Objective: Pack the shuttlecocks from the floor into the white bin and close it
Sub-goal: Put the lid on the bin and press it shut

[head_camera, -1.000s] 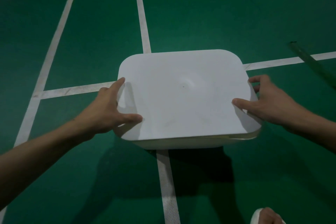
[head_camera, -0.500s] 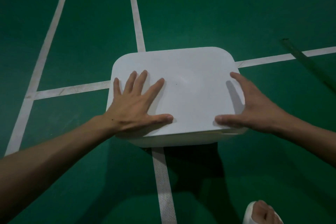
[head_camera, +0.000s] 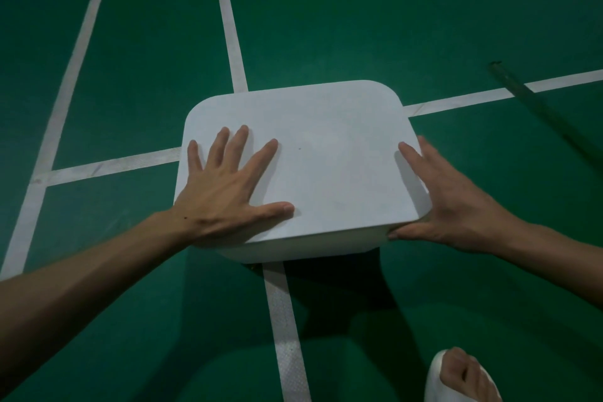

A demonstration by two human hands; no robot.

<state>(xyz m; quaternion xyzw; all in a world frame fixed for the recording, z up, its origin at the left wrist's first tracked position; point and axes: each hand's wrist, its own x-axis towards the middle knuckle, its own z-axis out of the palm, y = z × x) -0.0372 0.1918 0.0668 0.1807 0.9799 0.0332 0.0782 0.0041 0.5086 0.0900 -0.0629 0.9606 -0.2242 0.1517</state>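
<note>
One green floor (head_camera: 326, 10) fills the view, marked by three white lines (head_camera: 228, 26), two of which cross beneath the single white bin (head_camera: 310, 250). The bin stands on the floor at that crossing, its one lid (head_camera: 332, 157) lying flat on top. Two hands are on it. The left hand (head_camera: 225, 192) lies flat with its fingers spread on the lid's near left part. The right hand (head_camera: 447, 202) rests straight fingers along the lid's right edge, thumb against the near right corner, grasping nothing. One dark rod (head_camera: 535, 104) lies at the far right. One foot (head_camera: 463, 375) in a white slipper (head_camera: 435, 378) shows at the bottom right.
</note>
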